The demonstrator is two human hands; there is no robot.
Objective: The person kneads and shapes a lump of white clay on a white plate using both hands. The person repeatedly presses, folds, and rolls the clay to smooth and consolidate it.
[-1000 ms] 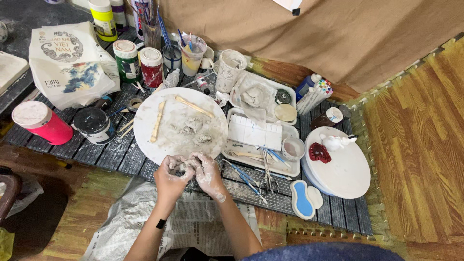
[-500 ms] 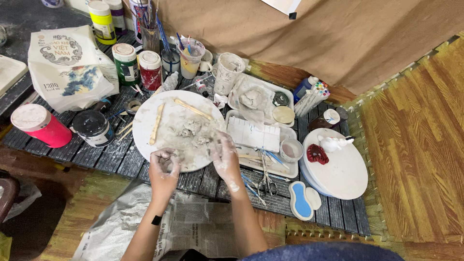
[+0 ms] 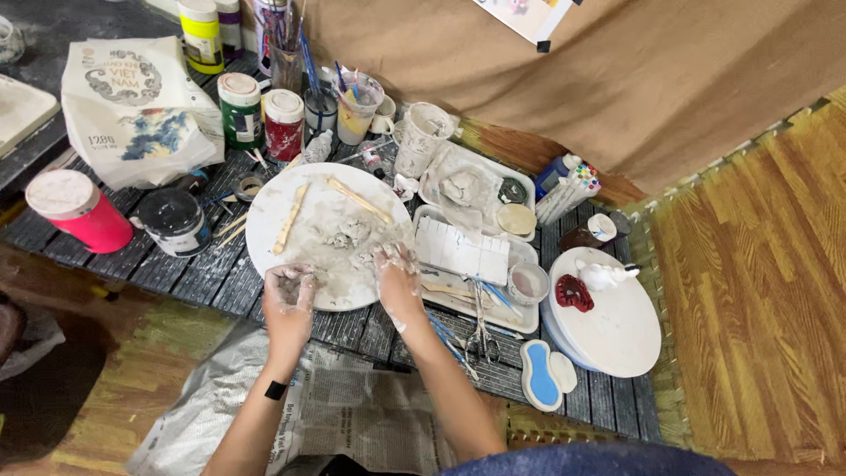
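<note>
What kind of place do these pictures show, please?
Probably a home craft or clay-modelling corner. Both hands, left hand and right hand, work grey clay on a round white board; paint jars and a cup of brushes stand behind.

Single head-worn view, steep downward look from above and close behind the person's forearms — the clay-smeared left hand (image 3: 289,293) and right hand (image 3: 397,280) sit centre frame over the round white clay-streaked board (image 3: 304,189) — no second view.

Two bare arms, no sleeves. Left hand (image 3: 288,295) and right hand (image 3: 396,275) smeared with whitish-grey clay. Small black band (image 3: 276,390) on left wrist, maybe a watch.
</note>
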